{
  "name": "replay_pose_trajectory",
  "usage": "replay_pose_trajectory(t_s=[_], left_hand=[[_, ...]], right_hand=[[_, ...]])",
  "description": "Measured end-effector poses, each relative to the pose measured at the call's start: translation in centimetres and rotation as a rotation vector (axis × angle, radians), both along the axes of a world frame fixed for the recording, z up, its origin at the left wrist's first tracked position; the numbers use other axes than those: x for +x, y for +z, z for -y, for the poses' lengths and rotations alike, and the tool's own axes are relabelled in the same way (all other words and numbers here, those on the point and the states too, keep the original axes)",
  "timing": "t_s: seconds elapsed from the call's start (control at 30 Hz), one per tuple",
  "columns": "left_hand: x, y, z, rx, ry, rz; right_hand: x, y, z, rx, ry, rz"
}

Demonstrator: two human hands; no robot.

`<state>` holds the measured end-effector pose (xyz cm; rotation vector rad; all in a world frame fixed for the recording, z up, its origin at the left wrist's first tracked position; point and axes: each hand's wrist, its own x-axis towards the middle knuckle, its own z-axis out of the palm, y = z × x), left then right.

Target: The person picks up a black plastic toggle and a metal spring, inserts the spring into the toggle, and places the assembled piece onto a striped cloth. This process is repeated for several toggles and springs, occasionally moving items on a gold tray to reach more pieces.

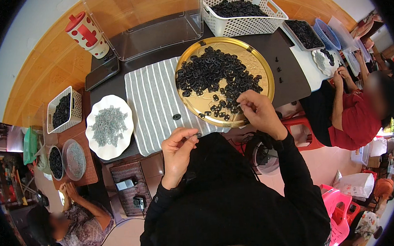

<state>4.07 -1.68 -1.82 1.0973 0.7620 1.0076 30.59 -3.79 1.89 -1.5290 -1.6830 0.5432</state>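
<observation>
My left hand is closed in front of the striped cloth, thumb and forefinger pinching a small dark piece. Over the right edge of the round gold tray, my right hand has its fingertips pinched together; what they hold, if anything, I cannot make out. A heap of small black plastic parts with holes covers much of the tray. One loose black part lies on the grey-and-white striped cloth. Left of the cloth, a white scalloped plate holds many small grey-clear pieces.
Behind the tray stand a white basket of black parts and a clear plastic box. A spotted tumbler and a phone are at back left. People work at both sides, the right one in a red shirt.
</observation>
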Motion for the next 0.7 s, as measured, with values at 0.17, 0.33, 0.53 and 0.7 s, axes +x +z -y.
replay_pose_trajectory(t_s=[0.17,0.33,0.53,0.7], left_hand=[[0.1,-0.1,0.0,-0.009,0.008,-0.002],[0.8,0.6,-0.2,-0.016,-0.024,-0.006],[2.8,1.3,-0.9,0.098,-0.074,-0.03],[4.7,1.3,-1.4,-0.023,-0.15,-0.068]], right_hand=[[-0.1,-0.4,0.2,-0.035,0.037,-0.079],[-1.2,0.0,0.2,-0.154,0.029,-0.241],[-2.9,0.2,-0.2,0.1,0.006,0.149],[-4.1,0.2,-0.3,0.027,0.015,-0.165]])
